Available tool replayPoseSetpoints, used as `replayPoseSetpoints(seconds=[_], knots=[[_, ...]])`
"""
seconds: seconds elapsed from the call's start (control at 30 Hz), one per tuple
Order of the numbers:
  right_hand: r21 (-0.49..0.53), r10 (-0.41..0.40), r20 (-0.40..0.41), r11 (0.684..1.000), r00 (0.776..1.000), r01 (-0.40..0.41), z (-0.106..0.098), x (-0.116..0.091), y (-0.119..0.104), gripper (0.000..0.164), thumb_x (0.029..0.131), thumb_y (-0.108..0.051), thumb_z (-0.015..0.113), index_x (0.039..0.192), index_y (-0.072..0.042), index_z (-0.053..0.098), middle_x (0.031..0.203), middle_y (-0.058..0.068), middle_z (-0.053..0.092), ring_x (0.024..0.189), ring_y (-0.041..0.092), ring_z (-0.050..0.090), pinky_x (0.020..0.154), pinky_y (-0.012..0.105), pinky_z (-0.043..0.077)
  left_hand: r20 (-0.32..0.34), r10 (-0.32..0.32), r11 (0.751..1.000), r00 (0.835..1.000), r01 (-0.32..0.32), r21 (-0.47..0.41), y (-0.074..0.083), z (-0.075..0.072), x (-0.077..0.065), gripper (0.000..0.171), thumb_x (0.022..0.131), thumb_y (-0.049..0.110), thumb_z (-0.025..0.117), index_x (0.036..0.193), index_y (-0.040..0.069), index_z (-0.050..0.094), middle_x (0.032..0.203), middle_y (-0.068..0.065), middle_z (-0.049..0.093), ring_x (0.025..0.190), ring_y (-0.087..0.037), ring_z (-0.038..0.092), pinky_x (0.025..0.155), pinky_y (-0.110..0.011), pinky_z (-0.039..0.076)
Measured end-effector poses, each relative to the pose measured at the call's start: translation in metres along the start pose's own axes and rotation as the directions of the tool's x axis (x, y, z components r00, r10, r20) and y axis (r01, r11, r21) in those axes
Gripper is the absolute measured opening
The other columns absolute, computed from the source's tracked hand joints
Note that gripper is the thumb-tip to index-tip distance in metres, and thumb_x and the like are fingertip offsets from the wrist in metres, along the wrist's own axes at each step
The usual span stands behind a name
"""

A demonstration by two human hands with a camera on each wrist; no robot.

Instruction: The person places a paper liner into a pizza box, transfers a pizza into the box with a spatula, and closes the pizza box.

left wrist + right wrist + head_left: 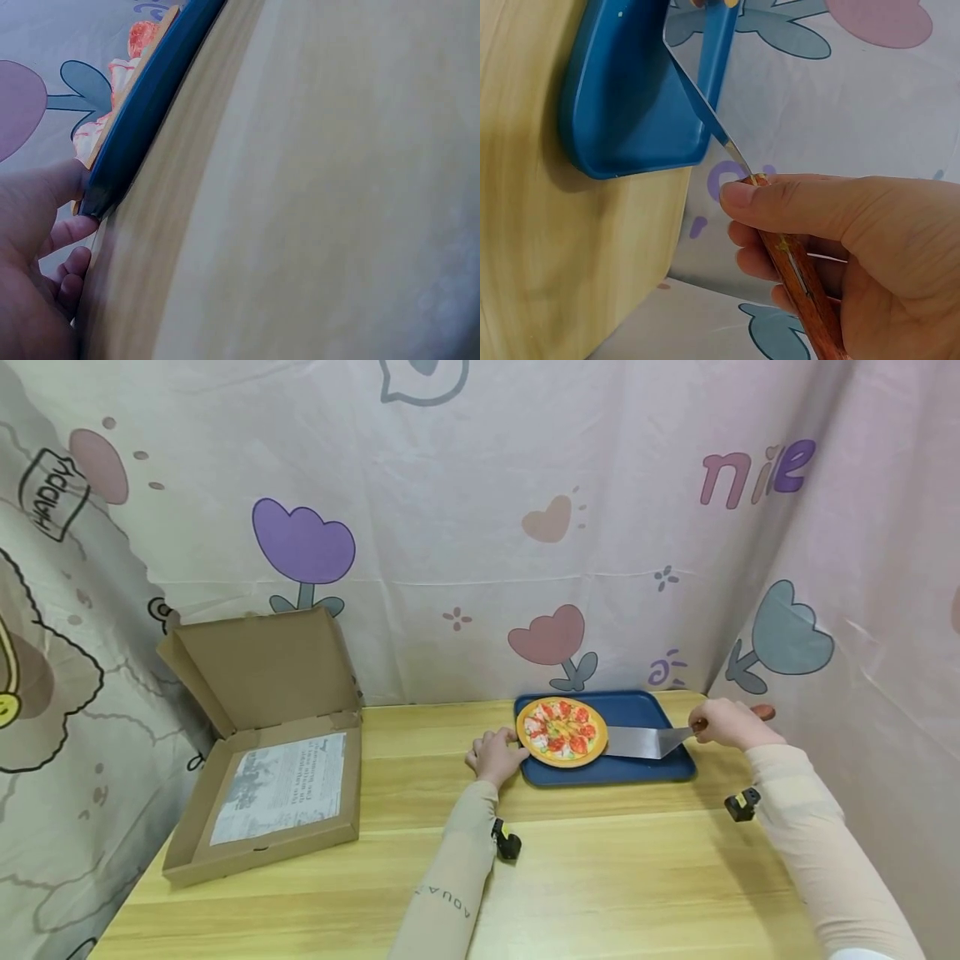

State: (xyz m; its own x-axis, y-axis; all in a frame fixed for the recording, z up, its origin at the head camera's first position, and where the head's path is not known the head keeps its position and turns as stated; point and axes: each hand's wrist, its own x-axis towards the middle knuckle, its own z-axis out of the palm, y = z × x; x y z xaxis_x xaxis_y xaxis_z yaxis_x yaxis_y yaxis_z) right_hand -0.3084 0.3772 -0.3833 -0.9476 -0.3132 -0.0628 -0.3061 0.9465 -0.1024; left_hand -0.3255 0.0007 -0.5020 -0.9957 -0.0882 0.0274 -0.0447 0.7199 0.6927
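A small round pizza point(561, 732) with red and white toppings lies over the left part of a blue tray point(678, 763). My right hand point(731, 724) grips the brown wooden handle of a metal spatula point(633, 742); the blade reaches left across the tray, its tip hidden under the pizza's right edge. At the tray's left end, my left hand point(495, 756) holds the rim between thumb and fingers. In the left wrist view the thumb point(64, 180) lies against the upper side, close to the pizza's edge, with a finger below the rim.
An open cardboard box point(262, 852) stands at the left of the wooden table point(600, 868), lid raised, with a printed sheet point(281, 789) inside. Behind the table hangs a patterned curtain point(450, 527), which also closes off both sides.
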Motion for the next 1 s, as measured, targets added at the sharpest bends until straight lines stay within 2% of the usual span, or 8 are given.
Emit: replayPoseSetpoints(seconds=[0.23,0.57,1.0], knots=[[0.01,0.004,-0.008,1.0,1.0,-0.004,0.009,0.005,-0.001,0.005,0.079,-0.002,0.071,0.081,-0.007,0.069,0.074,-0.001,0.064,0.069,0.019,0.051,0.064,0.038,0.043,-0.001,0.0,1.0,1.0,0.0,-0.014,-0.002,0.0,-0.001,0.024,0.082,0.036,0.073,0.1,0.023,0.064,0.108,-0.005,0.055,0.111,-0.033,0.041,0.097,-0.054,0.022],[0.033,0.044,-0.013,0.999,0.999,-0.043,0.015,0.014,-0.012,0.004,0.081,-0.003,0.072,0.085,-0.005,0.07,0.079,0.005,0.065,0.073,0.021,0.053,0.068,0.045,0.045,-0.002,0.001,1.0,1.0,-0.002,-0.028,0.002,-0.004,-0.003,0.024,0.083,0.034,0.072,0.102,0.022,0.065,0.111,-0.007,0.056,0.112,-0.034,0.041,0.098,-0.055,0.021],[0.024,-0.018,-0.039,1.0,0.999,0.019,0.03,0.029,-0.021,0.01,0.081,-0.004,0.073,0.076,-0.006,0.065,0.073,0.003,0.06,0.068,0.018,0.051,0.063,0.032,0.044,-0.011,-0.003,1.0,1.0,0.002,-0.013,0.001,-0.002,-0.001,0.023,0.082,0.035,0.072,0.1,0.023,0.064,0.109,-0.006,0.056,0.113,-0.034,0.041,0.095,-0.054,0.023]])
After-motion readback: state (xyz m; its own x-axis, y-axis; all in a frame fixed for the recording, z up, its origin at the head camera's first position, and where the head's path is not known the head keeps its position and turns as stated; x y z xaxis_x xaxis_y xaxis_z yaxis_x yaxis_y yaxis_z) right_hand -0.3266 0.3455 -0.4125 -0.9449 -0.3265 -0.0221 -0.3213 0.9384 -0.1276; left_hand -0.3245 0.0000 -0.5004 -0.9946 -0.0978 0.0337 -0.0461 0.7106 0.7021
